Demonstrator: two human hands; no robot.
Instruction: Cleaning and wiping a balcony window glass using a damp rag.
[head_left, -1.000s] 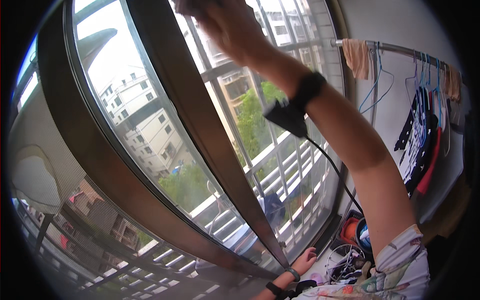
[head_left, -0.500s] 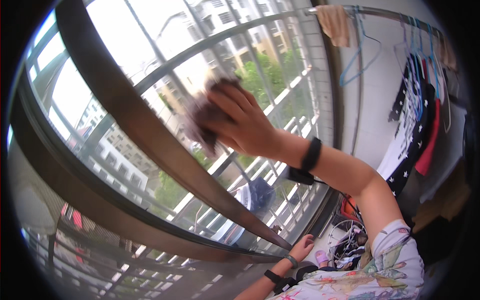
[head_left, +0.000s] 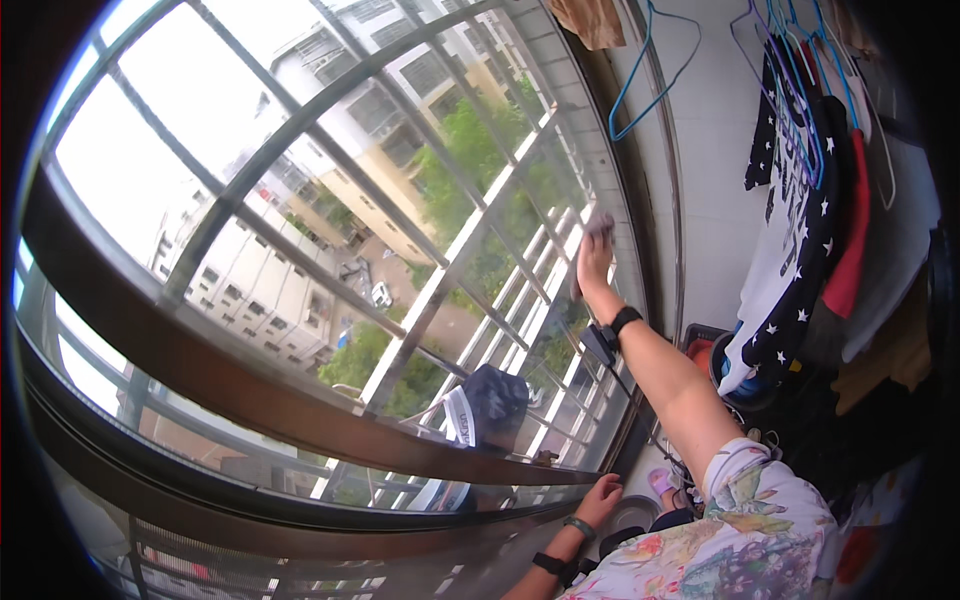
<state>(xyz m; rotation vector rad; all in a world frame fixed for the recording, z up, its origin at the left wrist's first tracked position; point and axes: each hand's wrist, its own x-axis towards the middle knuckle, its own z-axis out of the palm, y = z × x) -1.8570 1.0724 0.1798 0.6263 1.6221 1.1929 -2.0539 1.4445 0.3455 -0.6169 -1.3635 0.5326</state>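
My right hand (head_left: 594, 268), at the end of a stretched-out arm, presses a dark greyish-purple cloth (head_left: 600, 222) against the right part of the window pane (head_left: 545, 190), close to its side frame. The cloth is partly hidden behind the fingers. Low down, my left hand (head_left: 597, 502) is beside the lower end of the brown window frame (head_left: 500, 466). Its fingers are loosely bent and apart, with nothing seen in them; whether it touches the frame is unclear.
Metal bars (head_left: 350, 160) run outside the glass. Dark clothing (head_left: 490, 405) hangs beyond the pane. On the right are a blue hanger (head_left: 655, 75) and star-patterned clothes (head_left: 810, 250). A pink slipper (head_left: 660, 483) and a round basin (head_left: 632, 514) are below.
My right hand has moved the cloth from the middle of the glass rightward to the side frame. The view has shifted. My left hand stays low by the frame.
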